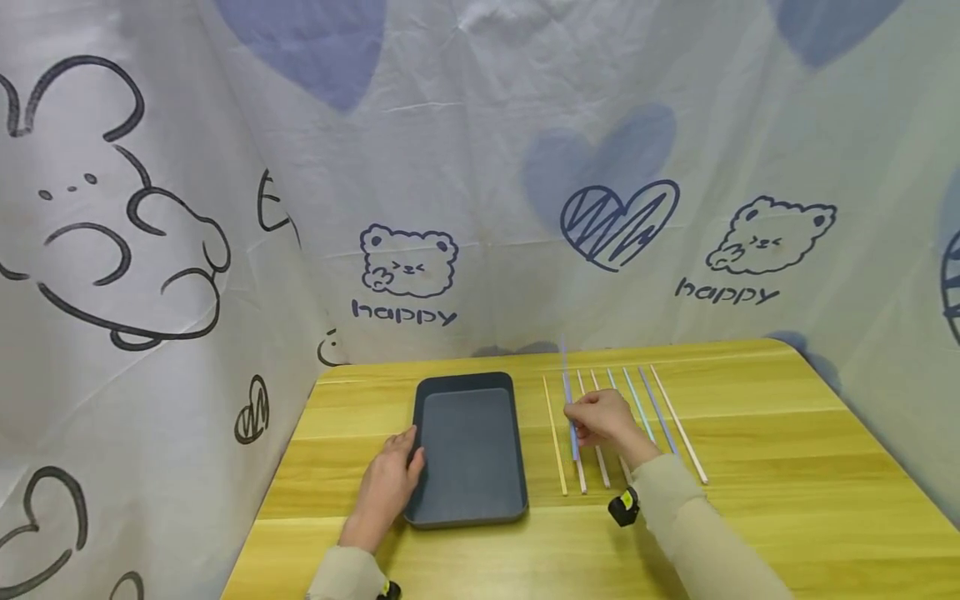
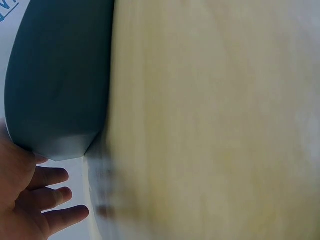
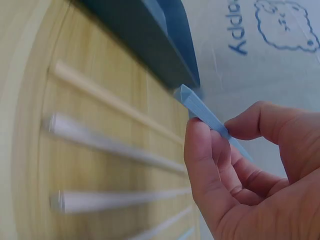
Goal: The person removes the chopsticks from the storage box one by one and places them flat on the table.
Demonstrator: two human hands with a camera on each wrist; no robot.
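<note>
My right hand (image 1: pixel 603 417) pinches a slim blue straw-like tube (image 3: pixel 202 107) between thumb and fingers. In the right wrist view the tube's near end looks hollow and creased to a point. In the head view it stands above the row of sticks, near a yellow stick (image 1: pixel 555 437) and a whitish stick (image 1: pixel 582 479). At the left side of a dark grey rectangular tray (image 1: pixel 468 458), my left hand (image 1: pixel 390 475) touches the rim. Its fingers are loosely extended in the left wrist view, beside the tray's outer wall (image 2: pixel 60 75).
Several thin sticks lie side by side right of the tray, among them a violet-blue stick (image 1: pixel 658 408) and a pale pink stick (image 1: pixel 678 425). Behind the yellow wood-grain table (image 1: pixel 787 467) hangs a printed white cloth (image 1: pixel 495 283).
</note>
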